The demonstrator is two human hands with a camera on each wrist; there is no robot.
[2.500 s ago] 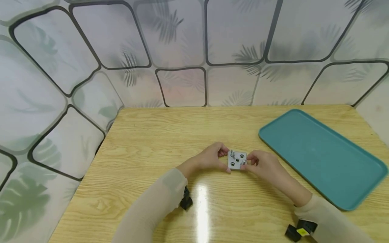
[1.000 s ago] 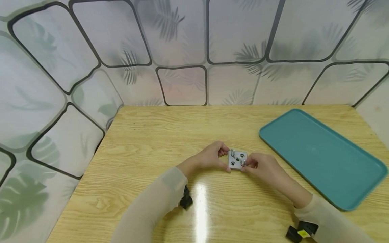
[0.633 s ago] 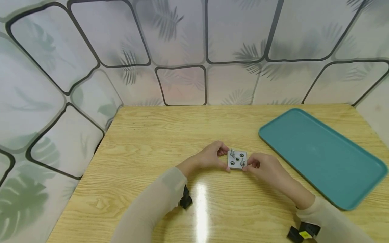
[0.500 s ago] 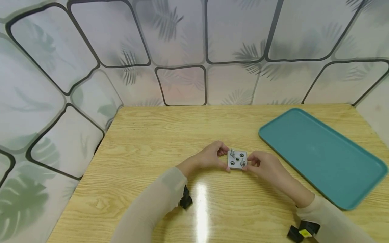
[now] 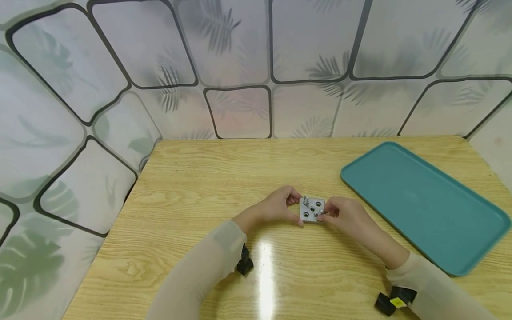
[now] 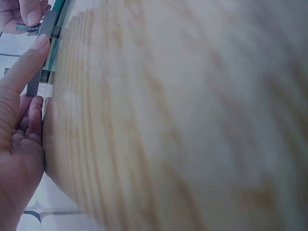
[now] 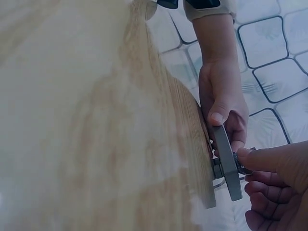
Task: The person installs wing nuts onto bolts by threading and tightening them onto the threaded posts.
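A small square metal plate (image 5: 312, 215) with several round holes sits above the wooden table on short feet, as the right wrist view shows. My left hand (image 5: 278, 207) holds its left side, thumb at the near edge and fingers at the far edge. At the near right corner my right hand (image 5: 353, 216) pinches a shiny wing nut (image 5: 320, 214) between thumb and fingers. A second wing nut (image 5: 306, 201) stands at the far left corner, untouched. Seen from the right wrist, the plate (image 7: 225, 151) is edge-on and my fingers partly hide the wing nut.
A blue-green tray (image 5: 420, 204) lies at an angle on the right of the table (image 5: 208, 178). Behind the table hangs a patterned wall covering (image 5: 240, 53). Black wrist devices (image 5: 245, 261) sit at both sleeves.
My right hand has shifted slightly left from the plate's edge onto the wing nut, which now lies turned more sideways. My left hand and the plate have stayed in place.
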